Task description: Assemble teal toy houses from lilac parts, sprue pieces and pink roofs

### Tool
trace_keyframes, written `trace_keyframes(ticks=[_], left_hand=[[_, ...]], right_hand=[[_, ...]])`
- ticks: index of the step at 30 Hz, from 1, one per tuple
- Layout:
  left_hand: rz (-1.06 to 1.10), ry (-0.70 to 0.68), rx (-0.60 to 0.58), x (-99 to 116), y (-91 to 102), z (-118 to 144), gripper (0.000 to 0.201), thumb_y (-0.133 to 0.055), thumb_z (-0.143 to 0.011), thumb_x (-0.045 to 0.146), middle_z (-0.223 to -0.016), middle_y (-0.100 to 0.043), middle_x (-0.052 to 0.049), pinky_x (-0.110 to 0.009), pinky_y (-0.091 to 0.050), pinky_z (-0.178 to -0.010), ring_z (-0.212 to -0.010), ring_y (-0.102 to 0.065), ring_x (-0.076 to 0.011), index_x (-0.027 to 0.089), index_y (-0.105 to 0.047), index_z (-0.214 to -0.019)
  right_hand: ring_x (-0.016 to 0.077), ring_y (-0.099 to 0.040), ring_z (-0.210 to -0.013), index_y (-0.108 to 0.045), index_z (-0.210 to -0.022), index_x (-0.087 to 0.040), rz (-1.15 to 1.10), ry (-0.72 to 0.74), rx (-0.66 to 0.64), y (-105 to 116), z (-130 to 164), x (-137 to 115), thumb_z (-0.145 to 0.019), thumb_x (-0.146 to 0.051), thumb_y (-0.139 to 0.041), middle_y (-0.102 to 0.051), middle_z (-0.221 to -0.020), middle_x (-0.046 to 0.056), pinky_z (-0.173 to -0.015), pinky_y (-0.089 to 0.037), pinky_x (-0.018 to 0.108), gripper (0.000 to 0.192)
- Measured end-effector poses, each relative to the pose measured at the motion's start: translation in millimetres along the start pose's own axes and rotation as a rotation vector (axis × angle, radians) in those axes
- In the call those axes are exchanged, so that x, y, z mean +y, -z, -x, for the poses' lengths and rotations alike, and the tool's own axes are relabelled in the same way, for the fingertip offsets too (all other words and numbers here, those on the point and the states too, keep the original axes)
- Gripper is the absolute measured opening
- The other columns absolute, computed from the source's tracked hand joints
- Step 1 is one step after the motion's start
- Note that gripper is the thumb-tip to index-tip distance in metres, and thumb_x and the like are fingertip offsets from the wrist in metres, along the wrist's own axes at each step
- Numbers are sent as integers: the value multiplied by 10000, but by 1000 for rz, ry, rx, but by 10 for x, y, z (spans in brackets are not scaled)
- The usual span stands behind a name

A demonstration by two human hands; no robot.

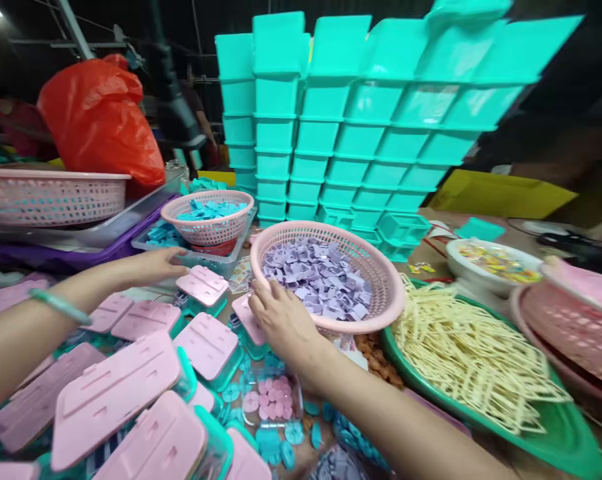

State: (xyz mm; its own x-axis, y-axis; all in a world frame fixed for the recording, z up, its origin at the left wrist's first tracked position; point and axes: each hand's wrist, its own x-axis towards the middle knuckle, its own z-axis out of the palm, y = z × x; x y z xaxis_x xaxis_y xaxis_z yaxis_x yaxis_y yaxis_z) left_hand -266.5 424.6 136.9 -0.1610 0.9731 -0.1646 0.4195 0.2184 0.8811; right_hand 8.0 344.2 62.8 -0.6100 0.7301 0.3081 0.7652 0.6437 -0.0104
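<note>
My left hand point(155, 265) reaches in from the left, fingers stretched out and apart, near the far edge of a small teal box with a pink lid point(202, 285). I see nothing held in it. My right hand point(285, 323) is closed on the side of another pink-lidded teal box point(247, 315), in front of the round pink basket point(388, 293). Its fingers partly cover that box and the basket's rim. Lilac plastic pieces point(321, 277) fill the basket. Several more pink-lidded boxes point(115, 393) lie crowded at the lower left.
Tall stacks of teal bins point(361, 100) stand behind. To the right are pale yellow plastic frames point(471, 353) on a green tray point(575, 433) and a white bowl point(461, 263). A pink basket of blue pieces point(201, 230) stands at back left. Pink discs point(273, 400) sit in a clear box.
</note>
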Motion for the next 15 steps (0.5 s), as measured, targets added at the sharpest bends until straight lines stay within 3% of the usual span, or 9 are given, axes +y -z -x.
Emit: trace_keyframes(ticks=[4, 8, 10, 12, 15], left_hand=[[-103, -105, -118, 427, -82, 404, 467, -921, -564, 328, -1033, -817, -30, -207, -553, -732, -1090, -711, -288, 265, -790, -1008], [-48, -209, -199, 737, -347, 1122, 476, -896, -557, 455, -1229, -770, -28, -392, -554, -994, -1256, -639, -364, 318, -803, -1003], [55, -191, -284, 793, -581, 1485, 472, -893, -577, 521, -1290, -736, -48, -412, -523, -1058, -1321, -589, -370, 337, -803, -1003], [302, -116, -346, 800, -880, 1763, 537, -879, -598, 589, -1317, -714, -48, -403, -548, -1020, -1296, -611, -339, 358, -773, -1070], [631, 1, -523, 770, -1338, 1972, 462, -800, -727, 603, -1170, -747, -123, -392, -577, -914, -1105, -697, -294, 247, -735, -1014]], right_hand=[[279, -589, -1110, -640, -1074, -151, -77, 25, 50, 64, 88, 118, -964, -89, -515, -658, -1302, 150, -960, -533, 431, 178], [228, -609, -1069, -637, -960, -179, -386, 110, 303, 323, 266, 162, -1016, -181, -515, -715, -1112, 111, -976, -508, 395, 133], [204, -626, -989, -645, -983, -197, -553, 102, 472, 521, 401, 152, -1032, -224, -526, -718, -1028, 76, -912, -518, 371, 131], [204, -621, -988, -662, -1011, -218, -652, 67, 589, 708, 543, 126, -1027, -228, -552, -710, -1003, 57, -897, -511, 377, 111], [228, -589, -1012, -683, -970, -225, -656, 46, 605, 857, 739, 82, -1012, -197, -561, -691, -1007, 66, -901, -502, 410, 132]])
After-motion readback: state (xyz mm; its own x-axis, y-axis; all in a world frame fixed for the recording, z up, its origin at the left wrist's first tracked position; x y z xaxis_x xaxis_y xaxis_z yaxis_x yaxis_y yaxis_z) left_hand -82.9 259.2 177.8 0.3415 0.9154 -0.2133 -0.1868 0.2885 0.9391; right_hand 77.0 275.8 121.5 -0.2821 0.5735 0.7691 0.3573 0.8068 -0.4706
